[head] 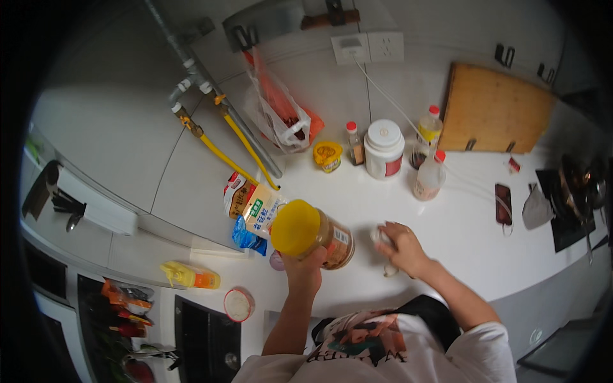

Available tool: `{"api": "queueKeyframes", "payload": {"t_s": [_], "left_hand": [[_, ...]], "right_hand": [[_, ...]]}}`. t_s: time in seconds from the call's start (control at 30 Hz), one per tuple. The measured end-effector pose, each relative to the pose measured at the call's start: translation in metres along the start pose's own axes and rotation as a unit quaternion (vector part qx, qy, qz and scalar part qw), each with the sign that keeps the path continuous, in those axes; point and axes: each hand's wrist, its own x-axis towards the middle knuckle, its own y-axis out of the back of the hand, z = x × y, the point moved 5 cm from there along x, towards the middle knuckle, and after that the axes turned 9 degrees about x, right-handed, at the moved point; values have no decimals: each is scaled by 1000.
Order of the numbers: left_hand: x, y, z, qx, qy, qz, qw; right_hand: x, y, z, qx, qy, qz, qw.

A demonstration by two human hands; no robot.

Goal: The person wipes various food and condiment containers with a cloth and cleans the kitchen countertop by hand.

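My left hand (305, 272) grips a large clear jar (338, 242) with a yellow lid (295, 227), tilted above the white countertop. The jar bears a printed label and has brownish contents. To its right, my right hand (406, 250) has its fingers around a small whitish thing (378, 236), which looks like a garlic bulb and is partly covered. Just below that hand, a second pale bulb (390, 270) rests on the counter. A purplish round thing (277, 261) is partly hidden behind my left hand.
Food packets (261, 210) and a blue bag (249, 237) lie left of the jar. A white tub (384, 149) and several bottles (429, 176) stand by the wall, near a wooden board (495, 109). A bowl (238, 305) sits beside the black sink (208, 335). A phone (503, 204) lies right.
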Motion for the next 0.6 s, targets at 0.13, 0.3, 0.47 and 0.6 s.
{"api": "queueKeyframes", "payload": {"t_s": [0.13,0.3,0.47,0.6], "left_hand": [[0,5,-5,52,-7,33,998],[6,8,-36,53,6,-1,999],[4,-2,-48,116,25,12,993],[5,-2,-49,114,19,-11,993]], "right_hand": [[-13,6,-55,245,19,-59,968],[-71,-5,-193,697,52,-415,582],[-75,-18,-225,714,11,-515,475],[-73,-15,-237,662,15,-555,504]]}}
